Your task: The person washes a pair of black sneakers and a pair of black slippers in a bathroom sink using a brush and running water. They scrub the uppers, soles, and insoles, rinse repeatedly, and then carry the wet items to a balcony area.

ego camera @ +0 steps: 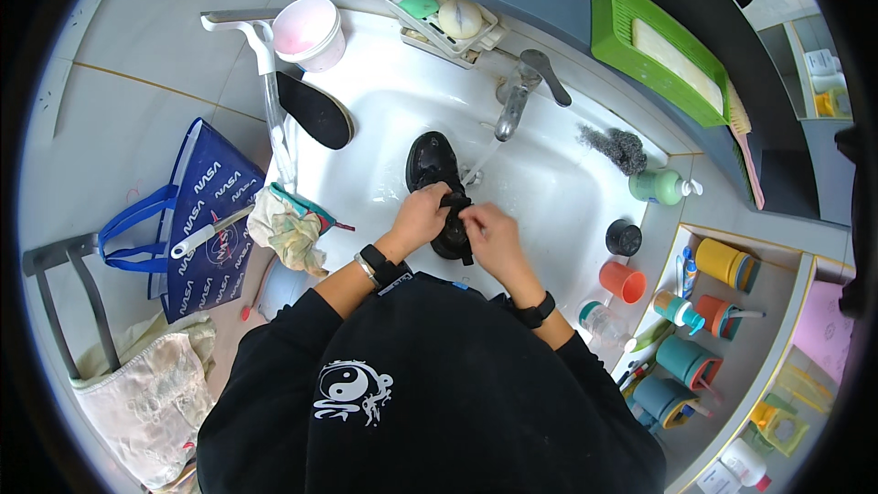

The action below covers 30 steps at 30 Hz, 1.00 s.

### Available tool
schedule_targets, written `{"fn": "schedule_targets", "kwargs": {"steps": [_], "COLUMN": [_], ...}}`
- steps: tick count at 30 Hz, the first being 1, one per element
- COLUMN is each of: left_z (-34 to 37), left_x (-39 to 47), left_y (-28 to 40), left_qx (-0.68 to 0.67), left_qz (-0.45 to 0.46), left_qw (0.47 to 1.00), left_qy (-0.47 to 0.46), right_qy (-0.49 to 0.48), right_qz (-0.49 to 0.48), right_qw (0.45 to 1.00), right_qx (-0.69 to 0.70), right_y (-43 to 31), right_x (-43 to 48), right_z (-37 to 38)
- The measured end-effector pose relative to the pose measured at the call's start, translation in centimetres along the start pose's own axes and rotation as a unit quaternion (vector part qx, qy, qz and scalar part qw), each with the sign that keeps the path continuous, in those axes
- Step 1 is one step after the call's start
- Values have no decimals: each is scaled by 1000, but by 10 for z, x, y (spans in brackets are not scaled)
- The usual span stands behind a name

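A black shoe (433, 159) with a glossy toe lies in the white washbasin (555, 219), its toe pointing towards the back. My left hand (422, 214) grips a black strap or flap at the shoe's upper part. On the other side, my right hand (492, 233) has its fingers curled against the shoe near its opening; blur hides whether they pinch anything. Water runs from the metal faucet (520, 96) into the basin beside the shoe, near the drain (472, 175). Both hands partly cover the shoe's rear half.
On the left rim are a dark insole (315, 112), a white bucket (309, 34), a squeegee (263, 48) and crumpled cloths (288, 226). Soap trays (446, 26) stand behind. Steel wool (617, 149), a green pump bottle (660, 186) and an orange cup (623, 282) line the right.
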State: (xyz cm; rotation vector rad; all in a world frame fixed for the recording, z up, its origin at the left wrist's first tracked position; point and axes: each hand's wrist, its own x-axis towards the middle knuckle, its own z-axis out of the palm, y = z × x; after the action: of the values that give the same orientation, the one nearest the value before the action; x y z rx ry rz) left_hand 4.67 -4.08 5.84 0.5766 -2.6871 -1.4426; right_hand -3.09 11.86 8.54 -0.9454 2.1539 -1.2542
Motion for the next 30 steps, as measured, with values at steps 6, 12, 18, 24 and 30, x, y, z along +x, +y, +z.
{"fn": "schedule_targets", "kwargs": {"steps": [6,12,18,24,30], "left_z": [4,-3,-34,-89,-51], "left_x": [-2,3,4,21,58], "left_y": [20,33,57,35,-8], "left_qx": [-31,-66,-140,69,-277], "left_qz": [40,62,37,119,-72], "left_qw": [998,996,987,960,956], "left_qy": [22,-19,-68,245,67], "right_qy": [-52,-112,-139,-69,-60], "right_qz": [-71,58,-89,-234,-274], "right_qw": [988,992,986,965,942], "right_qx": [-128,-21,8,-96,-185], "right_y": [58,74,54,52,82], "right_x": [-1,30,34,29,22], "right_z": [46,37,36,23,40]}}
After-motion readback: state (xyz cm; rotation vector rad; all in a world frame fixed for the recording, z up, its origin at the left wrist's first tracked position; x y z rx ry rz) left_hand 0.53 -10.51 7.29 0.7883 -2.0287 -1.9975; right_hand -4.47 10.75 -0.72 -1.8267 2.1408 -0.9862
